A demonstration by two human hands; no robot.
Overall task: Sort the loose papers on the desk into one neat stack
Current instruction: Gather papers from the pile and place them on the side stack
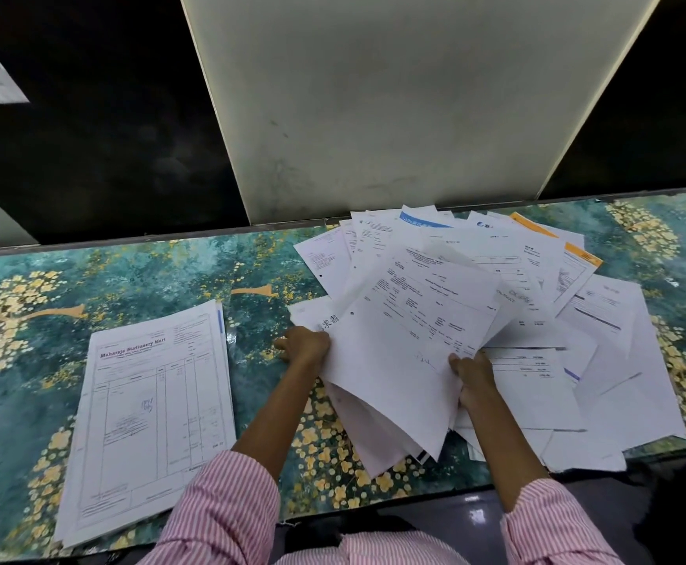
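Observation:
A messy spread of loose white papers (537, 254) covers the right half of the desk, fanned out and overlapping. My left hand (304, 344) grips the left edge of a tilted bundle of sheets (398, 360) lifted at the front of that spread. My right hand (472, 377) pinches the same bundle's right lower edge, thumb on top. A squared-up stack of papers (149, 413) with a printed invoice form on top lies flat at the left, apart from both hands.
The desk (48, 279) has a teal cover with gold flowers. An off-white panel (394, 108) stands upright behind the papers, dark areas on either side. Some sheets overhang the desk's front edge at the right (586, 458).

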